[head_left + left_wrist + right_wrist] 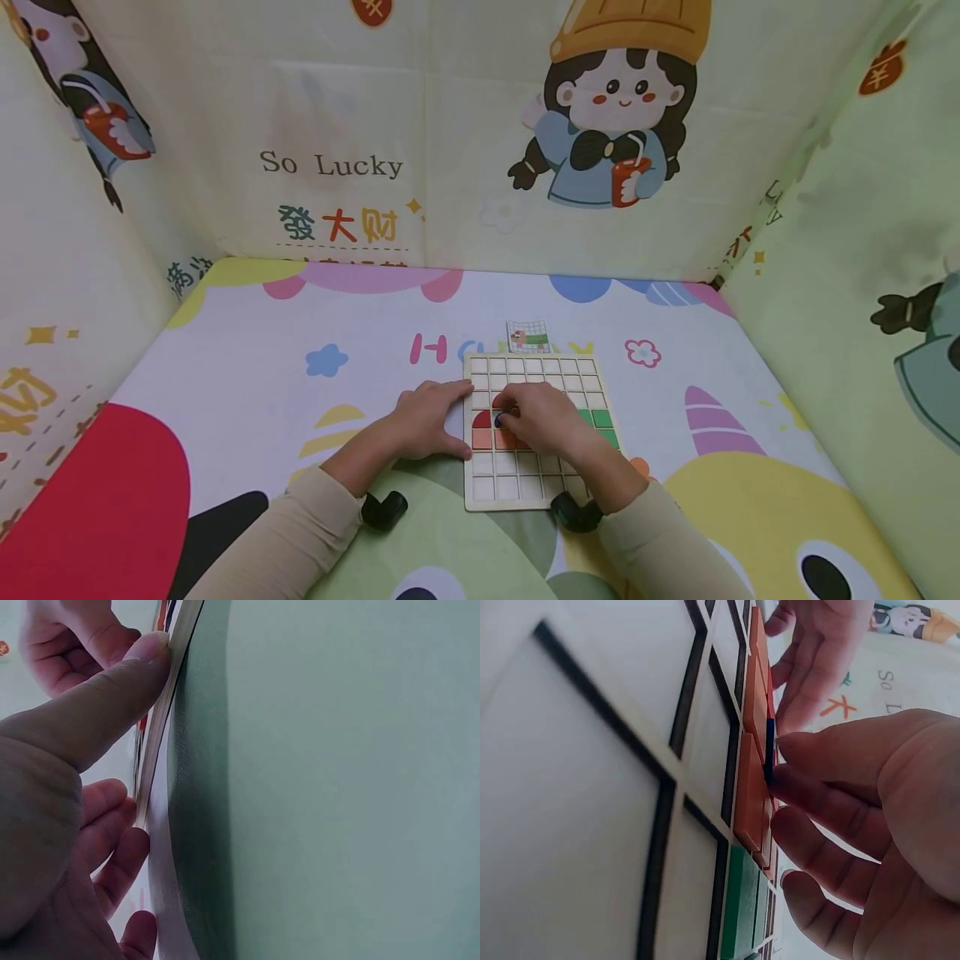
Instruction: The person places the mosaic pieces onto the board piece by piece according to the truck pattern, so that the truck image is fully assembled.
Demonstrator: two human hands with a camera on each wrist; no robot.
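A square wooden grid board (517, 488) lies on the patterned tablecloth, with coloured tiles in its middle rows. Spread along its left side, my left hand (427, 421) touches the edge with thumb and forefinger; the thumb (112, 697) presses the board's side in the left wrist view. Over the board, my right hand (543, 421) pinches a small dark blue tile (770, 750) between thumb and forefinger, close above the cells. Beside it sit a red rounded tile (482, 419) and an orange tile (482, 439). Green tiles (602, 418) show to the right of this hand, which hides part of the rows.
A small picture card (529, 337) with a coloured grid pattern lies just beyond the board's far edge. Printed cloth walls (465, 125) stand at the back and both sides. Each wrist carries a black camera mount (384, 510).
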